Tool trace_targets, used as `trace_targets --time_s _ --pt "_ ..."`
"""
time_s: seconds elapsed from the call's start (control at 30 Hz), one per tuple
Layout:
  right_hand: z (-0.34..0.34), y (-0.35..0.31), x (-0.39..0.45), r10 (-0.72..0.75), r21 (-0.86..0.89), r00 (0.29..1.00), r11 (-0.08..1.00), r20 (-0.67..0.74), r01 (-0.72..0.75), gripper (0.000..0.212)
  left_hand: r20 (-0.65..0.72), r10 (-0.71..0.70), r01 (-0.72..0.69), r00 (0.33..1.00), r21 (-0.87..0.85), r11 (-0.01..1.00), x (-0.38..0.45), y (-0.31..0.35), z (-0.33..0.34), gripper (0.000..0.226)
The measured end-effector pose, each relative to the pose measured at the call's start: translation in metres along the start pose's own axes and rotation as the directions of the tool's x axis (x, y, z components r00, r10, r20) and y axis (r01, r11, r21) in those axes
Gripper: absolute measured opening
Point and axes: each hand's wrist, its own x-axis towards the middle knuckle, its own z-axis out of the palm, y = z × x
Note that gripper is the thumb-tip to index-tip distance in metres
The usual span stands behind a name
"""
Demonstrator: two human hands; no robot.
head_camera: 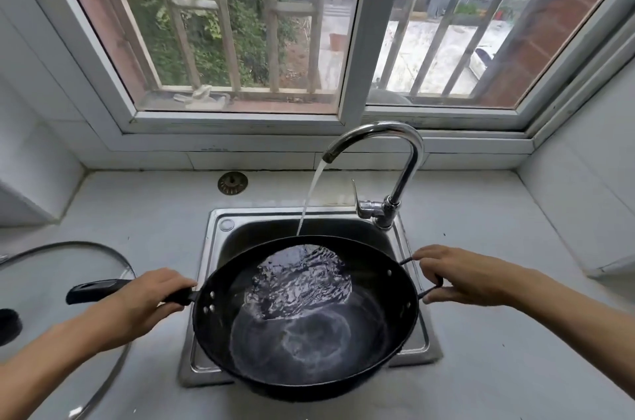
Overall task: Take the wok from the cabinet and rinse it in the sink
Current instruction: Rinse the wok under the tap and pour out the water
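The black wok [305, 316] is held over the steel sink [220, 241], and it covers most of the basin. The left hand [151, 296] is wrapped around the long black handle [99, 289], close to the place where the handle joins the bowl; its fingers [171, 280] are curled tight around it. The right hand [457, 273] grips the small wire loop handle [431, 289] on the opposite side — the fingers are bent over the loop and pressed together. Water [311, 192] runs from the curved chrome faucet [395, 158] at the back right corner of the sink and falls into the far part of the wok, where a shallow pool [299, 285] ripples. The near part of the bowl shows pale, cloudy marks. On the tabletop [498, 333], at the left, lies a glass lid [65, 258] — only part of it is visible. A round metal strainer [232, 183] rests behind the sink, below the window [240, 117].
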Motion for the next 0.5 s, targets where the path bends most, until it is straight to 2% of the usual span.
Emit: trace_targets --time_s 0.17,0.3,0.4,0.5 --pt "0.007 0.000 0.001 -0.019 0.044 0.998 0.999 -0.059 0.022 0.042 0.012 -0.087 0.088 0.996 -0.085 0.992 -0.009 0.004 -0.002 0.034" --pt "0.016 0.002 0.004 0.032 0.111 0.995 0.994 -0.093 -0.022 0.043 0.012 -0.180 0.180 0.984 -0.152 0.972 -0.009 0.008 -0.007 0.038" --pt "0.020 0.001 0.006 0.053 0.222 0.988 0.975 -0.147 -0.020 0.022 0.011 -0.207 0.205 0.978 -0.178 0.962 -0.006 0.012 -0.009 0.034" --pt "0.023 0.003 0.009 0.118 0.355 0.956 0.935 -0.268 -0.016 0.020 -0.003 -0.186 0.183 0.983 -0.161 0.970 -0.004 0.016 -0.011 0.027"
